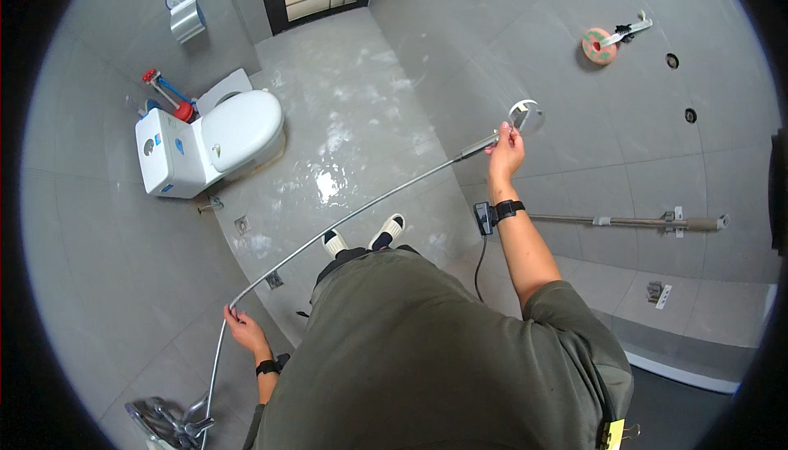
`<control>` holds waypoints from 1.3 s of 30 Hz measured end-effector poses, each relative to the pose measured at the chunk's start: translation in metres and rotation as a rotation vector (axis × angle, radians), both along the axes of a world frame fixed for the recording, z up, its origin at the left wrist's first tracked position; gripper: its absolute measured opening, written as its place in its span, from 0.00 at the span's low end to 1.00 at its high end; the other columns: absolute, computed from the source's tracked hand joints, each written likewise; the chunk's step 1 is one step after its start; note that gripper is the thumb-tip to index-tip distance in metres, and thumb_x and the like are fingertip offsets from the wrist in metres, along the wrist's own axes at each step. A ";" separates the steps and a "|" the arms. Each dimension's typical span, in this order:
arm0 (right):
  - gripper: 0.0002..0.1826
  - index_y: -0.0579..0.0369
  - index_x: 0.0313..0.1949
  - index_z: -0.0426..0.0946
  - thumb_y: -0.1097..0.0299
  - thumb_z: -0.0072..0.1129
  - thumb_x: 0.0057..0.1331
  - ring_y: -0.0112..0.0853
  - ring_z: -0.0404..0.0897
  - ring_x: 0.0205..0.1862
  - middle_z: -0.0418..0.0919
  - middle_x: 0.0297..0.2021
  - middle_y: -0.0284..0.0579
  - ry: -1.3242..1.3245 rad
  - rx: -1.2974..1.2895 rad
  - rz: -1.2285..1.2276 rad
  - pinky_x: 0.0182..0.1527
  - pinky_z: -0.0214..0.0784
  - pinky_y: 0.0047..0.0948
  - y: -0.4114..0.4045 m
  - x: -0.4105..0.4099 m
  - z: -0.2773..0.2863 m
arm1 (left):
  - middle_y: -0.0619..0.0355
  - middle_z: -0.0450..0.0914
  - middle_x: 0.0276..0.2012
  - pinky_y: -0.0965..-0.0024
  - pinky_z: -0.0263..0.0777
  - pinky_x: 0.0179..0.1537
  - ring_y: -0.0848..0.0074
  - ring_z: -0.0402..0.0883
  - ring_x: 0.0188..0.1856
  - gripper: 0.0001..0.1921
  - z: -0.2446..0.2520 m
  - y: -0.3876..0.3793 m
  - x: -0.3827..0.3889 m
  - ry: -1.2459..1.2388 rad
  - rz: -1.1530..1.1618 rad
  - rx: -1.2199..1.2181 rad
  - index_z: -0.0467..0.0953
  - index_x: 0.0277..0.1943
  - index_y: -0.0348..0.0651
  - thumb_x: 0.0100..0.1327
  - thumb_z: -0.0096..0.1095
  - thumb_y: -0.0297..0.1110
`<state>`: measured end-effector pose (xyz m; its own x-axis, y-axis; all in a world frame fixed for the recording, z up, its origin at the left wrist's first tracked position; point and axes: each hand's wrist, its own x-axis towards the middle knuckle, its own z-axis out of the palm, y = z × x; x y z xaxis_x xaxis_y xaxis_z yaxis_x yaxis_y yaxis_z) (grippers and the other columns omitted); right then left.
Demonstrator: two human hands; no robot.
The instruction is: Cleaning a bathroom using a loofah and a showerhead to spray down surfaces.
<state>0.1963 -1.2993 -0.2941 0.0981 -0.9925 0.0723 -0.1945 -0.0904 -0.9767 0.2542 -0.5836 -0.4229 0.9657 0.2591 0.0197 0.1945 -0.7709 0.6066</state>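
A chrome hand shower (478, 147) is in my right hand (507, 149), its round head up near the right wall, with thin streaks of water leaving it. The metal shower hose (369, 205) runs from its handle down across the picture to my left hand (245, 327), whose fingers pinch it where it bends. From there the hose drops to a chrome mixer tap (184, 426) on the wall at the lower left.
A white toilet (241, 133) stands at the left, a red plunger (183, 111) behind it. The grey tiled floor (345, 111) is wet, with floor drains (242, 224). A mop handle (640, 222) and an orange-pink round pad (598, 46) are at the right wall.
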 end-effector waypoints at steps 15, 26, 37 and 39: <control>0.24 0.64 0.51 0.77 0.54 0.66 0.68 0.23 0.76 0.21 0.80 0.36 0.41 0.045 0.006 -0.061 0.18 0.72 0.22 0.015 -0.016 -0.018 | 0.38 0.82 0.53 0.57 0.76 0.50 0.54 0.85 0.50 0.24 -0.013 0.022 0.013 0.023 0.001 -0.063 0.68 0.67 0.42 0.67 0.47 0.25; 0.21 0.64 0.46 0.75 0.56 0.67 0.68 0.21 0.74 0.20 0.77 0.30 0.38 -0.040 -0.037 -0.389 0.19 0.69 0.20 0.036 -0.110 -0.042 | 0.39 0.81 0.55 0.60 0.76 0.50 0.56 0.85 0.48 0.26 -0.010 0.029 0.030 0.117 -0.196 0.049 0.63 0.69 0.36 0.68 0.48 0.26; 0.21 0.63 0.46 0.76 0.57 0.67 0.67 0.25 0.78 0.26 0.78 0.37 0.43 0.057 0.119 -0.730 0.19 0.74 0.24 0.100 -0.257 -0.067 | 0.40 0.82 0.55 0.62 0.77 0.47 0.59 0.86 0.46 0.28 -0.024 0.044 0.050 0.194 -0.321 -0.011 0.60 0.69 0.35 0.66 0.48 0.25; 0.20 0.63 0.46 0.76 0.57 0.67 0.67 0.25 0.78 0.26 0.78 0.37 0.42 -0.002 0.122 -0.679 0.20 0.74 0.23 0.099 -0.258 -0.076 | 0.40 0.82 0.55 0.62 0.77 0.47 0.59 0.86 0.46 0.28 -0.034 0.049 0.053 0.202 -0.316 -0.018 0.60 0.69 0.35 0.66 0.48 0.26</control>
